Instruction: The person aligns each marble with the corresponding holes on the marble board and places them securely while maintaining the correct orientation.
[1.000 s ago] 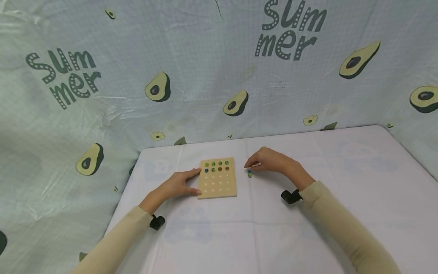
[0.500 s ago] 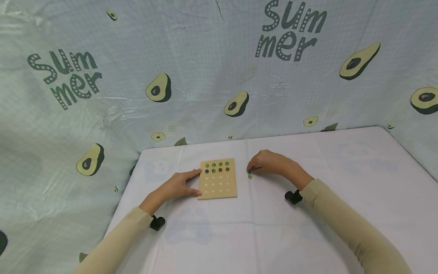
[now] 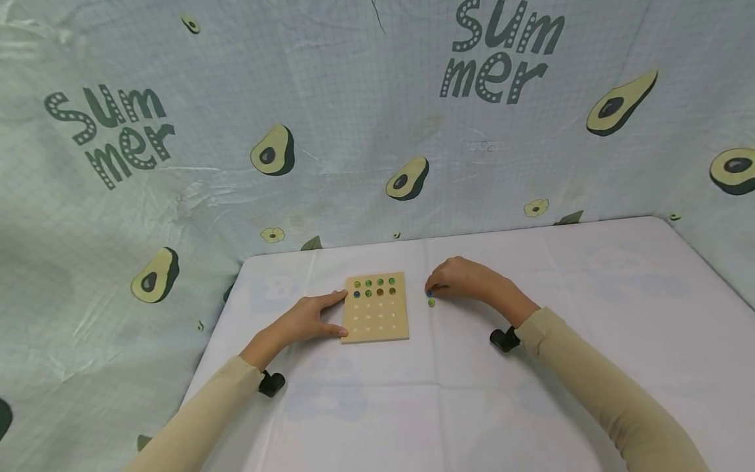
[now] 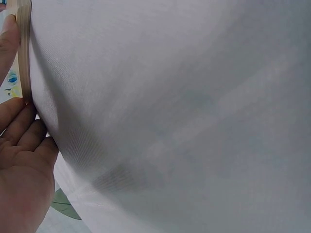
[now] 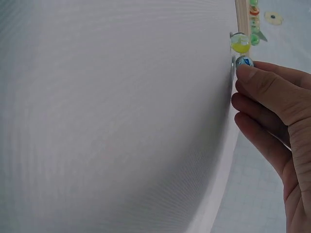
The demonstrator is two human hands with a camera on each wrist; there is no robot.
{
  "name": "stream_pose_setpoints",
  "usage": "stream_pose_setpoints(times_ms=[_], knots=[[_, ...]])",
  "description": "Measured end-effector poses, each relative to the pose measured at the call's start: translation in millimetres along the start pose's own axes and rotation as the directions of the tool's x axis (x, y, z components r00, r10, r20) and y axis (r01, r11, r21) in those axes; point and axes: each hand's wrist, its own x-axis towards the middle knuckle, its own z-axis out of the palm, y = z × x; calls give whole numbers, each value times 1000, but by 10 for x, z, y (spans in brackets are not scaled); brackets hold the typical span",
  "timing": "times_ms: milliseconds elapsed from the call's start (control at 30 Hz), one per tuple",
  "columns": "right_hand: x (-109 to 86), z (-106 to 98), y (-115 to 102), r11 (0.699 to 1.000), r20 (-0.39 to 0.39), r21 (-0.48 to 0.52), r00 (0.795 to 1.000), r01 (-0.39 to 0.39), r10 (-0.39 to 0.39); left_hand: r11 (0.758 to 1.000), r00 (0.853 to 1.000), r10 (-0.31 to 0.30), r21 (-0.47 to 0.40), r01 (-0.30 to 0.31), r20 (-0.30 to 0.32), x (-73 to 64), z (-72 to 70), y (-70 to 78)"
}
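Observation:
A square light wooden board (image 3: 374, 334) lies on the table, with marbles filling the two far rows of its hollows. My left hand (image 3: 303, 319) touches the board's left side, thumb near the front corner and fingers farther back. In the right wrist view, a clear marble with blue inside (image 5: 247, 60) is pinched between the thumb and index finger of my right hand (image 5: 282, 97). Just in front of it, a yellow-green marble (image 3: 431, 303) rests on the cloth right of the board. The blue marble is partly covered by my fingertips.
A white cloth (image 3: 377, 406) covers the table. Behind it hangs a pale sheet (image 3: 342, 98) printed with avocados and lettering. Black wrist cameras sit under both sleeves, the left camera (image 3: 271, 384) and the right camera (image 3: 504, 339).
My right hand has come down slightly right and forward onto the blue marble and now pinches it, a little apart from the yellow-green one. The left hand and board stay put.

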Motion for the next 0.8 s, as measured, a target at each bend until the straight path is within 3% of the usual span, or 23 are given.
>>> stream_pose_setpoints(times_ms=[800], knots=[[54,-69,-101,998,-30,51,999,-19,21,1000,1000,5,7,-5,-7,-11,8,9]])
